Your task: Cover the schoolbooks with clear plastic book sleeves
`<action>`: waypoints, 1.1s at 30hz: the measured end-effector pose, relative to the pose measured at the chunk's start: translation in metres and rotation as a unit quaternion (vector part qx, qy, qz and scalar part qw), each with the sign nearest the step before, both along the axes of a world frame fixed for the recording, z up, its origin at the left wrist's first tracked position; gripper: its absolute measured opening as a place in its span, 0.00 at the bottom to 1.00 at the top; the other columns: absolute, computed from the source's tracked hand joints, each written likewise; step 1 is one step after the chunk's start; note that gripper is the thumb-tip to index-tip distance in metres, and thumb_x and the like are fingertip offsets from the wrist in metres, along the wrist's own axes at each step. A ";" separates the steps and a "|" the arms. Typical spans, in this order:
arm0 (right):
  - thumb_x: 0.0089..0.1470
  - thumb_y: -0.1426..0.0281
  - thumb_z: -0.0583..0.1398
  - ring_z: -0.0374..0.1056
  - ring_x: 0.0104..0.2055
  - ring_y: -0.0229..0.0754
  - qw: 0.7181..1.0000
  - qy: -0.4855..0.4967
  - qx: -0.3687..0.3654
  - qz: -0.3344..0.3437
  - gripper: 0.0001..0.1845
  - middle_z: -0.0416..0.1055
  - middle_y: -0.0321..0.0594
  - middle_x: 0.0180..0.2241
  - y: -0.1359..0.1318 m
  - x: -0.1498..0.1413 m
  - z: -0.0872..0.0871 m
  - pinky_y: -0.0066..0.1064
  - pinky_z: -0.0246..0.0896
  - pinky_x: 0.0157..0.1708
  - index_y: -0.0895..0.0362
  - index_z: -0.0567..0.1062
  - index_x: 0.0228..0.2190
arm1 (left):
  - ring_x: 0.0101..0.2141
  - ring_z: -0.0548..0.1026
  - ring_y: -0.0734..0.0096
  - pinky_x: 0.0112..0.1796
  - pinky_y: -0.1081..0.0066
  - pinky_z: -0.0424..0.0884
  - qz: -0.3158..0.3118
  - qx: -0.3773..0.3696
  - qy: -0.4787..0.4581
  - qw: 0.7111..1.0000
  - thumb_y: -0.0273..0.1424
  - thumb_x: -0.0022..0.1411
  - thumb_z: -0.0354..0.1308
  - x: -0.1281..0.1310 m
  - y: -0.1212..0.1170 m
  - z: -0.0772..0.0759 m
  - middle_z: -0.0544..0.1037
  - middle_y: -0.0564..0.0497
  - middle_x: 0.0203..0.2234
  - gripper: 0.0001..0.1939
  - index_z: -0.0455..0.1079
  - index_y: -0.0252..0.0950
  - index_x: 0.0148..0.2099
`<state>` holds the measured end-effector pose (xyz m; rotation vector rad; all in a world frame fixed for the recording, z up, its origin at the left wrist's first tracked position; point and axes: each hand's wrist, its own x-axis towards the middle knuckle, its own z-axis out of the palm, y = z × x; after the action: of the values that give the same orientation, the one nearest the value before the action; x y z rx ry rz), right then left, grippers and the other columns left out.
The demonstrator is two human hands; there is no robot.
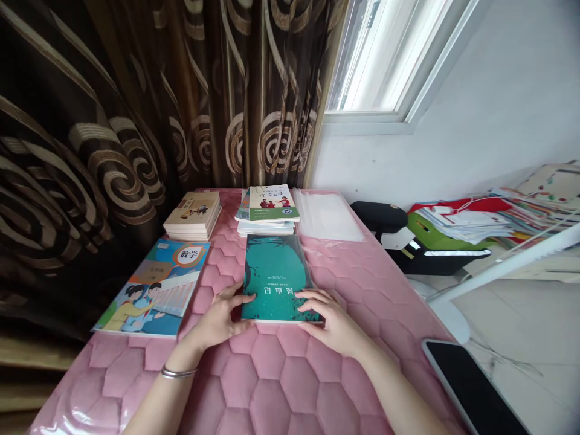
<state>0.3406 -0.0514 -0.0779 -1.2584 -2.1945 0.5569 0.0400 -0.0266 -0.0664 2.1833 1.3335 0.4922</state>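
Note:
A teal book point(277, 266) with white characters, upside down to me, lies flat on the pink padded tabletop cover point(267, 374). At its near left corner, my left hand point(226, 314) is closed around the edge, with a fingertip on the cover. My right hand point(328, 317) grips the near right side, its fingers curling over the edge onto the cover. A metal bracelet point(179, 373) circles my left wrist. To the left lies a blue mathematics textbook point(154, 290) with cartoon children on it.
A stack of tan books point(193, 214) stands at the back left. Behind the teal book is another book stack point(274, 208), beside clear plastic sheets point(328, 217). A dark-screened device point(473, 386) rests at the right edge. A white stand point(448, 317) and papers point(457, 220) are beyond.

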 end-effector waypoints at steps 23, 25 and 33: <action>0.54 0.63 0.62 0.59 0.61 0.49 0.988 0.053 -0.136 0.054 0.11 0.66 0.41 0.57 0.014 0.032 0.006 0.46 0.55 0.59 0.50 0.78 0.40 | 0.62 0.58 0.47 0.58 0.49 0.56 0.019 0.018 0.024 0.999 0.32 0.42 0.71 0.001 0.000 -0.002 0.61 0.41 0.62 0.33 0.70 0.43 0.53; 0.55 0.63 0.60 0.62 0.58 0.47 0.988 0.040 -0.136 0.055 0.10 0.66 0.41 0.57 0.022 0.028 0.009 0.42 0.58 0.56 0.50 0.78 0.39 | 0.60 0.60 0.47 0.57 0.48 0.57 0.027 0.040 0.051 0.998 0.34 0.42 0.71 0.006 0.000 -0.003 0.62 0.40 0.61 0.33 0.69 0.43 0.53; 0.63 0.66 0.52 0.60 0.59 0.41 0.984 -0.149 -0.011 -0.100 0.17 0.62 0.43 0.58 0.124 -0.018 0.022 0.33 0.53 0.58 0.55 0.70 0.51 | 0.58 0.63 0.44 0.55 0.46 0.60 0.015 0.070 0.062 0.996 0.42 0.47 0.69 0.003 0.005 -0.008 0.64 0.38 0.59 0.29 0.71 0.43 0.52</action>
<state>0.3222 0.0726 -0.0562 -1.6418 -2.2636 0.3292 0.0434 -0.0217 -0.0741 2.3439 1.4386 0.4809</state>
